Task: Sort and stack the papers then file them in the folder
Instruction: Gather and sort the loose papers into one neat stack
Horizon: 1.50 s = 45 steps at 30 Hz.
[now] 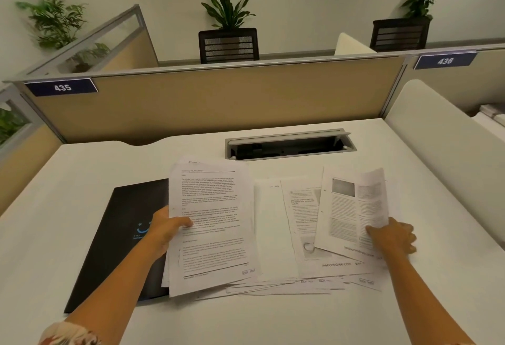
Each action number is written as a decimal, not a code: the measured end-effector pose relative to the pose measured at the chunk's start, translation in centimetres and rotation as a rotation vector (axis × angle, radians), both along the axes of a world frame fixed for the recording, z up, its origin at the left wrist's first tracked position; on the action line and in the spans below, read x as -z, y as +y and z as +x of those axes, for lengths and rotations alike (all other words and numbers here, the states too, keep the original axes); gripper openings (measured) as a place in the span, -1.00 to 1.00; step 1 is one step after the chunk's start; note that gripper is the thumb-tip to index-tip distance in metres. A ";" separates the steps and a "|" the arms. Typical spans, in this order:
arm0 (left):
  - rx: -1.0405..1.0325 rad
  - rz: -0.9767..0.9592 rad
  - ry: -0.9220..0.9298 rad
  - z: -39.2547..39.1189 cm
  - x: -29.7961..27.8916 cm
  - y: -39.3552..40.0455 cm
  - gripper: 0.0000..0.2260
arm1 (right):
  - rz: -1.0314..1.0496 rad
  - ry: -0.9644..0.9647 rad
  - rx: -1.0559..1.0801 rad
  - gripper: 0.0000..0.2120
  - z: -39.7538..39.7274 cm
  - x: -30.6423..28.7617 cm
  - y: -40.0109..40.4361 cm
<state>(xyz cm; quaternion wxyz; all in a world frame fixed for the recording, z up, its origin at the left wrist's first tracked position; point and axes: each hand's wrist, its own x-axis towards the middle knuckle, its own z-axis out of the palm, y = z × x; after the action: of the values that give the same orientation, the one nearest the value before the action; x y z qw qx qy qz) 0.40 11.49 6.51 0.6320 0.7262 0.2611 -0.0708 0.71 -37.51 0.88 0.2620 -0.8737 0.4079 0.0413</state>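
My left hand [166, 231] grips a stack of printed text pages [211, 224] by its left edge, held tilted above the desk. Under that stack, to the left, a black folder [123, 238] with a blue smile mark lies closed and flat. My right hand [392, 236] pinches the lower right corner of a printed sheet [352, 208] with a grey photo, its right side curled upward. Several loose papers [287, 235] lie fanned out on the white desk [68, 180] between my two hands.
An open cable tray [289, 144] is sunk into the desk behind the papers. A tan partition [205, 101] with signs 435 and 436 closes the back. A white divider [442, 148] rises at the right. Plants and black chairs stand beyond.
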 end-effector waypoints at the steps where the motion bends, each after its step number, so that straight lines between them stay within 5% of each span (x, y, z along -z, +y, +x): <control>1: 0.000 -0.002 -0.001 0.0 0.0 -0.1 -0.62 | 0.004 0.005 -0.002 -0.50 0.2 0.0 0.0; 15: -0.027 -0.050 0.001 -1.0 0.0 -0.6 -0.63 | 0.110 0.105 0.268 0.17 1.0 -1.8 -2.1; 20: -0.026 -0.074 -0.010 -1.2 -0.2 -0.8 -0.57 | 0.201 0.048 0.259 0.06 1.4 -1.7 -2.2; 27: -0.037 -0.078 0.000 -1.5 -0.3 -0.8 -0.55 | -0.070 -0.038 -0.052 -0.55 0.0 -1.3 -1.4; 32: -0.046 -0.086 0.000 -1.8 -0.3 -0.8 -0.59 | 0.024 -0.099 -0.171 -0.70 -0.4 -1.1 1.1; 36: -0.048 -0.099 0.007 -1.9 -0.1 -0.8 -0.60 | 0.121 -0.124 -0.234 -0.69 -0.5 -1.0 3.6; 40: -0.057 -0.100 0.008 -2.1 0.1 -0.7 -0.61 | -0.071 -0.019 -0.264 -0.60 -0.6 -0.4 6.2; 45: -0.061 -0.099 0.018 -2.6 0.2 -0.5 -0.60 | -0.133 0.077 -0.242 -0.16 -0.7 -0.5 7.9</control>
<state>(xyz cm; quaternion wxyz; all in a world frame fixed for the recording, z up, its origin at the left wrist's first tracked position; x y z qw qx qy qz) -2.23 11.00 6.33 0.6668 0.6851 0.2848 -0.0708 0.00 -29.63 1.34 0.1807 -0.9297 0.3112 0.0790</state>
